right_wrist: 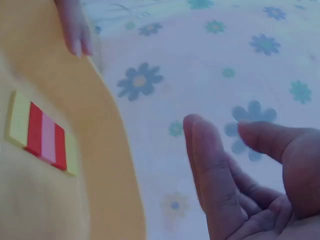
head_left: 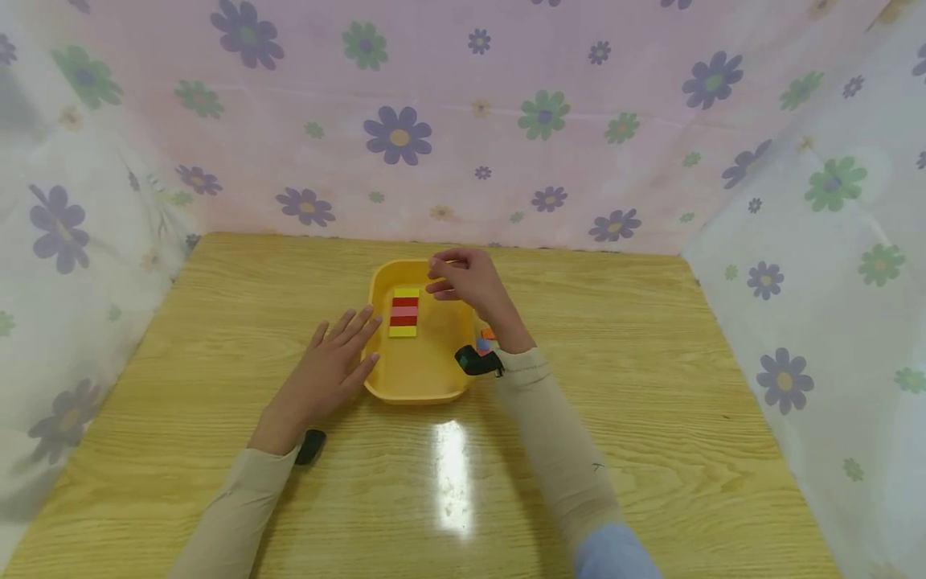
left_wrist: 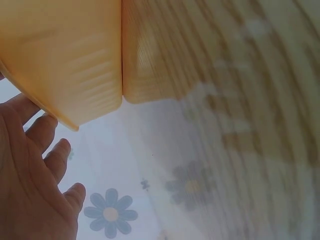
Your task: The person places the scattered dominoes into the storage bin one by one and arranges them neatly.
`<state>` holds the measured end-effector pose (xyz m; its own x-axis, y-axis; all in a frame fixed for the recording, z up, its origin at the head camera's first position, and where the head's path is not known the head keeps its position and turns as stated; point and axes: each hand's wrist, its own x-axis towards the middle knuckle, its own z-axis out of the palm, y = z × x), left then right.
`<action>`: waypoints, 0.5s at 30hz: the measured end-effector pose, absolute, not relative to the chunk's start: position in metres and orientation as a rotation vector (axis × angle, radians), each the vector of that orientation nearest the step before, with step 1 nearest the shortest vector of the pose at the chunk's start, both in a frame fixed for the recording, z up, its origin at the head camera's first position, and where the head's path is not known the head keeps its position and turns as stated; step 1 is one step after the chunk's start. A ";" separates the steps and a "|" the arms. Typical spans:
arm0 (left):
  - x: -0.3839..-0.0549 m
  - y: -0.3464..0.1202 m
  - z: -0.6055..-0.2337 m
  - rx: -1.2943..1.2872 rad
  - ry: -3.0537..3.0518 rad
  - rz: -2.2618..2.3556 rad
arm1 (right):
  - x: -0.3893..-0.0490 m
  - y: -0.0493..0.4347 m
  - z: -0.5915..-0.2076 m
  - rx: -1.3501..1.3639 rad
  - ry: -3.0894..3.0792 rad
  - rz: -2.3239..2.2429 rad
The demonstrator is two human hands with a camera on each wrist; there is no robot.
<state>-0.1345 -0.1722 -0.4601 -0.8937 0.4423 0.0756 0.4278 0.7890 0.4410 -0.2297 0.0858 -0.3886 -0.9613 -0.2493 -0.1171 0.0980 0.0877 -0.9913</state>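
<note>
A yellow plastic tray [head_left: 434, 371] lies on the table. On its left floor, flat tiles sit side by side in a row: yellow [head_left: 407, 293], red [head_left: 405, 302], pink [head_left: 404, 311], red [head_left: 403, 321] and yellow [head_left: 403, 331]. My left hand [head_left: 329, 370] rests with spread fingers [left_wrist: 42, 132] against the tray's left rim. Over the far right part of the tray hovers my right hand [head_left: 473, 283]. In the right wrist view its thumb [right_wrist: 265, 137] stands apart from the bent fingers, with nothing between them.
Beside the tray's right wall lie a few small pieces, an orange one [head_left: 488, 334] and a blue one [head_left: 483, 345] among them, partly hidden by my right wrist and its black strap [head_left: 477, 362]. A flowered curtain [head_left: 448, 185] surrounds the wooden table [head_left: 651, 386].
</note>
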 end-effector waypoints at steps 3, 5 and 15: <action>-0.135 -0.172 -0.461 0.721 2.950 0.710 | -0.231 0.101 -0.389 -0.196 2.148 -1.991; -0.134 -0.171 -0.462 0.727 2.952 0.712 | -0.231 0.112 -0.393 -0.219 2.179 -2.010; -0.133 -0.169 -0.462 0.720 2.968 0.725 | -0.224 0.158 -0.436 -0.107 2.248 -2.026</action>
<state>-0.1334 -0.1693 -0.4619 -0.8949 0.4343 0.1032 0.4329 0.7881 0.4376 -0.2241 0.1576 -0.4357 -0.9910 -0.1283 -0.0372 0.0237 0.1050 -0.9942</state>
